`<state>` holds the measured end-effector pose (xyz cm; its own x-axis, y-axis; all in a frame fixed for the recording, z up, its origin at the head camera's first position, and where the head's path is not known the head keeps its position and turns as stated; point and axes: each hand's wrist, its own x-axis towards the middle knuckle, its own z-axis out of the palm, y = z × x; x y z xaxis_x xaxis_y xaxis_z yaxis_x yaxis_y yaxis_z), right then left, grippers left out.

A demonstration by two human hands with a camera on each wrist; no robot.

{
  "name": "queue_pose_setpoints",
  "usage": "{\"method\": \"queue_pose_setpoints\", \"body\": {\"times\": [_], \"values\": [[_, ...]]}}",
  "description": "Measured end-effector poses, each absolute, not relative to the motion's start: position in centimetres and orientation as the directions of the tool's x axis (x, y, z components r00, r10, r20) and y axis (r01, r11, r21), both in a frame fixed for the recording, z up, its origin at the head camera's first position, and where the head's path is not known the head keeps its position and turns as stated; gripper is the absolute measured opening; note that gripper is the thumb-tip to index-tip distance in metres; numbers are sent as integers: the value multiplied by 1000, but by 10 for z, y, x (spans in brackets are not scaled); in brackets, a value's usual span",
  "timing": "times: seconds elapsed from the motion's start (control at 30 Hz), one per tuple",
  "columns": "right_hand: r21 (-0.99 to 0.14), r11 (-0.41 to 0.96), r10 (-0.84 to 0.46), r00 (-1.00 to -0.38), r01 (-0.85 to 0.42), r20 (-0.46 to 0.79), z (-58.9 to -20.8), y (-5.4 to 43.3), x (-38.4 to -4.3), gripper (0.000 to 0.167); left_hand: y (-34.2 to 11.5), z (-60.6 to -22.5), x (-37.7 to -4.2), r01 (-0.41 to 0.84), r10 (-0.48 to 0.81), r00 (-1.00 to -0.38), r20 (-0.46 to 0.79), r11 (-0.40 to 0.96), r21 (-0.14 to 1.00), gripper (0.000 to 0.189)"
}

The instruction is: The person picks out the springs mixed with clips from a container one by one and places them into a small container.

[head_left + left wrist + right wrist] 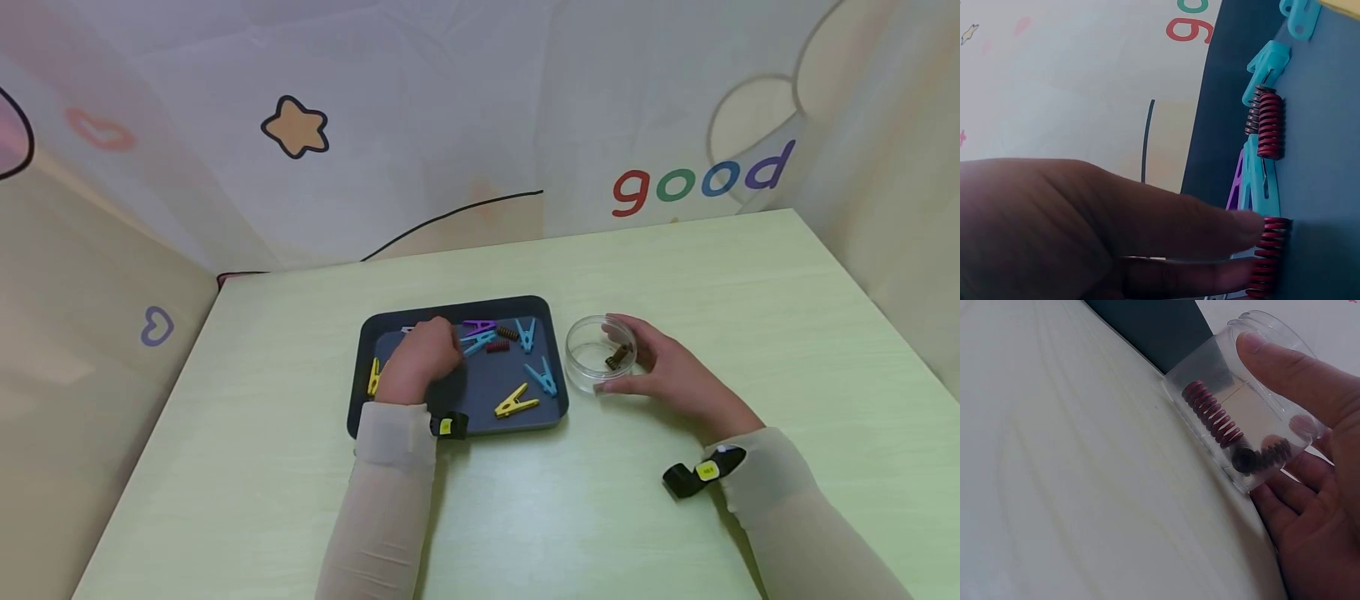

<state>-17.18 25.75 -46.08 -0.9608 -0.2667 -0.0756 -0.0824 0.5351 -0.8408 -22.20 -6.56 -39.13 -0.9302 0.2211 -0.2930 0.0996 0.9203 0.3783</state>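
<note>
My left hand [426, 357] reaches into the dark grey tray [457, 425]. In the left wrist view its thumb and a finger are at a red coil spring [1267, 259], which they appear to pinch near the tray floor. Another red spring [1270, 126] and a dark spring [1252, 119] lie by blue clips [1259, 178]. With thumb and fingers spread around its side, my right hand [667, 371] holds a clear round jar [579, 367] beside the tray. The jar tilts in the right wrist view and contains a red spring [1211, 415] and dark springs [1275, 453].
Yellow clips [516, 402], several blue clips [542, 377] and a purple clip [480, 326] are scattered in the tray. The tray stands on a pale wooden table [600, 500]. A printed curtain [450, 125] hangs behind the table and along its sides.
</note>
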Motion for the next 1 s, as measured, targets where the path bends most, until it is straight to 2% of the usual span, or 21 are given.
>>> {"method": "queue_pose_setpoints", "body": {"times": [0.4,1.0], "values": [[-847,525,-276,-959,-91,-68,-462,259,-173,96,-63,-399,-226,123,235,-922,-307,931,342,17],[-849,523,-264,-961,-75,-78,-462,258,-173,96,-63,-396,-226,137,244,-914,-324,938,317,12]]}}
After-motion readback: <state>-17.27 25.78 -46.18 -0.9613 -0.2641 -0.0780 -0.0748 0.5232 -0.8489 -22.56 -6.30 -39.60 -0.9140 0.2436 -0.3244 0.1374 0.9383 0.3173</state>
